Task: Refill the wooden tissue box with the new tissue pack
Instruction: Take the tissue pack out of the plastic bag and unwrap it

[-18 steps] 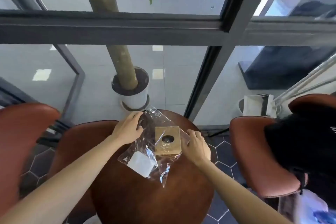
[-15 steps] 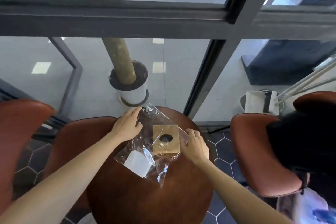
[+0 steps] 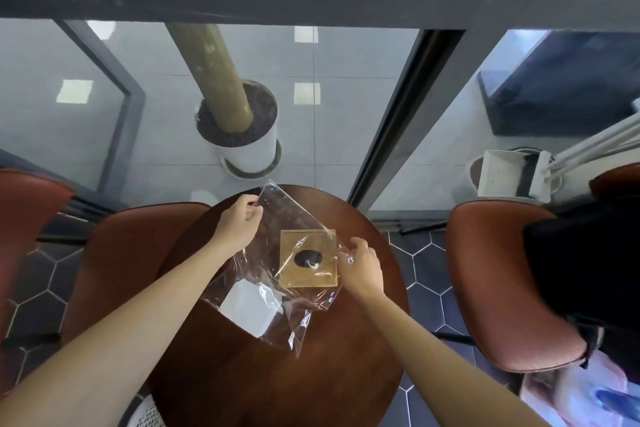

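Two bare hands work over a round dark wooden table (image 3: 277,374), both gripping a large clear plastic bag (image 3: 277,239) that is spread across the tabletop. The left hand (image 3: 240,224) pinches the bag's far corner between thumb and fingers, lifting that corner off the table toward the window. The right hand (image 3: 362,269) is closed on the bag's right edge, its fingers curled around the film just beside the right side of the wooden tissue box (image 3: 308,258).

The wooden tissue box sits on the table between the two hands, closer to the right one, square and light brown with a dark oval opening in its lid. The plastic film drapes over its top; whether the box lies inside the bag or merely under a fold cannot be told. The white tissue pack (image 3: 251,308) lies inside the bag at its near end, flat on the table, just beside the box's near-left corner and below the left forearm. Neither hand touches the pack or grips the box.

Reddish-brown chairs (image 3: 502,288) stand on both sides of the table. Beyond the table, behind the glass, a white planter (image 3: 247,149) holds a thick trunk.
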